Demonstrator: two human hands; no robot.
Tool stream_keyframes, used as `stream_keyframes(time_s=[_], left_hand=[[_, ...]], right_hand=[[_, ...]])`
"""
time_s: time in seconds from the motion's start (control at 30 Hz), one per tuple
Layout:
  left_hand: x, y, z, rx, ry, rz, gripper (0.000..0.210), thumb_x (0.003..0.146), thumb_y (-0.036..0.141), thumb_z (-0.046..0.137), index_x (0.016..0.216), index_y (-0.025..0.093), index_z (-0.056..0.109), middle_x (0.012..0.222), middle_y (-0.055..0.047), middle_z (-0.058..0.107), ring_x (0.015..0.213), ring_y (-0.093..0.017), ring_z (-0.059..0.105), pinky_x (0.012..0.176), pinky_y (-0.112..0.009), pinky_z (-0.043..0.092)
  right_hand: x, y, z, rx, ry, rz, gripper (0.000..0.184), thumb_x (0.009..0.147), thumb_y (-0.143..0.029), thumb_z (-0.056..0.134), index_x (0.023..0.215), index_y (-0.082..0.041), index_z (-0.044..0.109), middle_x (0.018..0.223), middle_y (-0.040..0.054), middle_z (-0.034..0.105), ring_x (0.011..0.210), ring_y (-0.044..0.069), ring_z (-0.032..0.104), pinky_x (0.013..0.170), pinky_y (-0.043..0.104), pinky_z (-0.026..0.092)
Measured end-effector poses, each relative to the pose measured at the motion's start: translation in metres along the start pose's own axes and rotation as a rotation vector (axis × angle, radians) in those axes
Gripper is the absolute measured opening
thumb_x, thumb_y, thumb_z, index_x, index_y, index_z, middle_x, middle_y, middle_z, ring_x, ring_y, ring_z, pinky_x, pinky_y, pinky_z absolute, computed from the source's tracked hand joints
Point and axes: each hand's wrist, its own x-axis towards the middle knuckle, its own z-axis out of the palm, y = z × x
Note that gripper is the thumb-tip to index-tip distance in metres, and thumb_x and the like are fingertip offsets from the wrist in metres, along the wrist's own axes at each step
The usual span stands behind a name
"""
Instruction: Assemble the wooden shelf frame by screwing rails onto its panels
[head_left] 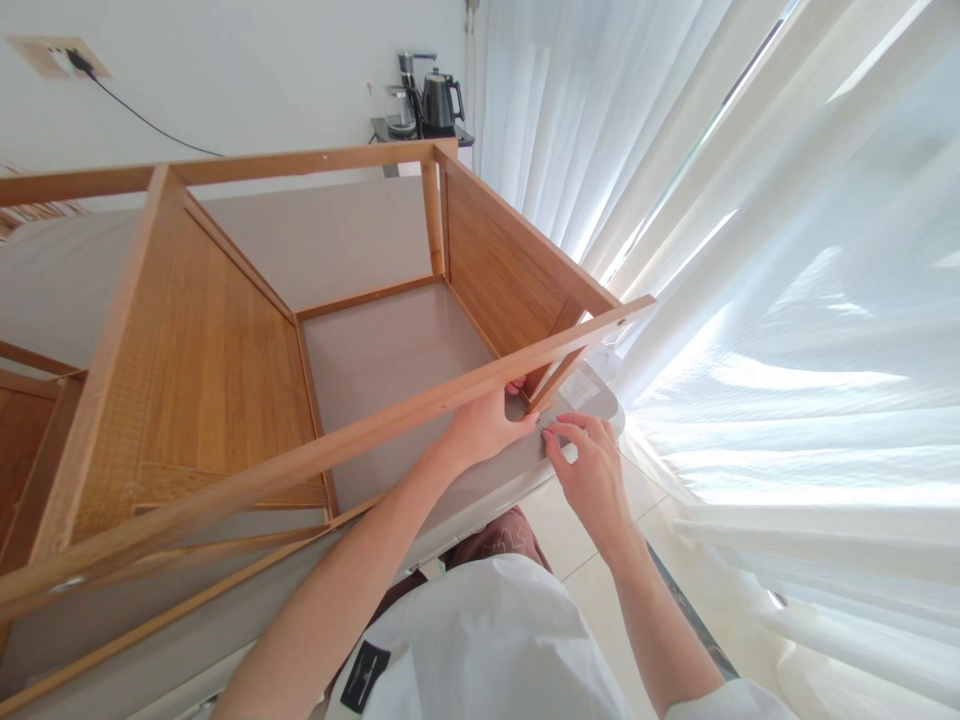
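A wooden frame [322,440] with panels lies across a pale grey flat surface in front of me. My left hand [487,425] reaches under its near rail and closes round the lower right corner, where a short post meets a panel [495,260]. Some of those fingers are hidden behind the wood. Just right of that corner, my right hand [589,460] pinches thumb and forefinger together. Whatever small thing sits between these fingertips is too small to make out. Both hands are close together, almost touching.
White curtains [787,300] hang along the right side. A black kettle [441,100] stands on a small stand at the back, by the wall. A plug with a black cable [142,115] is in the wall socket. Pale floor tiles [589,545] show below the surface's rounded edge.
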Motion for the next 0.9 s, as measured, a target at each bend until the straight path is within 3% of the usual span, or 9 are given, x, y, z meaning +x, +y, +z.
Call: stream_keyframes(time_s=[0.1, 0.23, 0.37, 0.47, 0.57, 0.67, 0.77, 0.9], left_hand=[[0.000, 0.001, 0.000, 0.001, -0.005, -0.015, 0.037, 0.079, 0.031, 0.075, 0.111, 0.022, 0.058, 0.114, -0.005, 0.070, 0.105, -0.020, 0.066, 0.094, -0.035, 0.053], [-0.004, 0.006, -0.005, 0.063, -0.010, -0.018, 0.042, 0.080, 0.035, 0.077, 0.114, 0.023, 0.056, 0.119, -0.006, 0.068, 0.109, -0.023, 0.065, 0.095, -0.037, 0.053], [-0.020, 0.014, -0.013, 0.255, 0.104, 0.101, 0.050, 0.084, 0.047, 0.073, 0.122, 0.022, 0.052, 0.121, -0.008, 0.066, 0.111, -0.025, 0.064, 0.092, -0.038, 0.052], [-0.034, 0.016, -0.013, 0.381, 0.126, 0.347, 0.028, 0.093, 0.043, 0.065, 0.108, 0.021, 0.057, 0.106, -0.005, 0.069, 0.099, -0.019, 0.067, 0.080, -0.031, 0.052], [-0.044, 0.014, -0.007, 0.574, 0.017, 0.483, 0.014, 0.098, 0.035, 0.058, 0.098, 0.021, 0.060, 0.095, -0.002, 0.069, 0.087, -0.016, 0.067, 0.065, -0.028, 0.046], [-0.048, 0.012, 0.000, 0.720, -0.064, 0.462, 0.021, 0.102, 0.030, 0.050, 0.089, 0.020, 0.062, 0.081, -0.001, 0.067, 0.073, -0.015, 0.065, 0.056, -0.030, 0.036], [-0.049, 0.013, 0.004, 0.731, -0.111, 0.440, 0.029, 0.103, 0.024, 0.045, 0.079, 0.019, 0.061, 0.071, -0.001, 0.065, 0.066, -0.015, 0.063, 0.055, -0.029, 0.032], [-0.049, 0.013, 0.006, 0.698, -0.059, 0.403, 0.032, 0.104, 0.025, 0.042, 0.082, 0.018, 0.064, 0.070, -0.002, 0.066, 0.065, -0.014, 0.062, 0.055, -0.028, 0.030]], right_hand=[[-0.005, -0.008, -0.013, 0.066, 0.006, 0.073, 0.018, 0.095, -0.035, 0.059, 0.093, -0.024, 0.073, 0.109, 0.0072, 0.069, 0.099, 0.024, 0.060, 0.080, 0.038, 0.055], [-0.008, -0.016, -0.027, 0.291, -0.034, 0.340, 0.024, 0.093, -0.045, 0.061, 0.096, -0.024, 0.073, 0.105, 0.0045, 0.074, 0.080, 0.018, 0.065, 0.070, 0.031, 0.053], [-0.003, -0.013, -0.022, 0.439, -0.095, 0.491, 0.033, 0.090, -0.052, 0.064, 0.095, -0.022, 0.076, 0.096, 0.0053, 0.077, 0.083, 0.020, 0.069, 0.072, 0.031, 0.053], [0.002, -0.010, -0.015, 0.450, -0.124, 0.528, 0.036, 0.089, -0.054, 0.064, 0.094, -0.021, 0.076, 0.096, 0.0059, 0.077, 0.087, 0.022, 0.069, 0.074, 0.031, 0.051], [0.004, -0.008, -0.013, 0.449, -0.156, 0.559, 0.036, 0.089, -0.054, 0.063, 0.094, -0.021, 0.076, 0.097, 0.0054, 0.077, 0.091, 0.022, 0.068, 0.080, 0.032, 0.049], [0.006, -0.008, -0.014, 0.465, -0.196, 0.569, 0.035, 0.089, -0.054, 0.063, 0.093, -0.021, 0.076, 0.096, 0.0050, 0.077, 0.091, 0.023, 0.068, 0.082, 0.033, 0.048], [0.006, -0.008, -0.014, 0.481, -0.206, 0.569, 0.035, 0.089, -0.053, 0.063, 0.092, -0.021, 0.075, 0.094, 0.0043, 0.077, 0.089, 0.022, 0.067, 0.082, 0.033, 0.048], [0.007, -0.008, -0.013, 0.400, -0.195, 0.589, 0.033, 0.088, -0.053, 0.063, 0.090, -0.022, 0.076, 0.088, 0.0026, 0.077, 0.081, 0.020, 0.066, 0.078, 0.032, 0.047]])
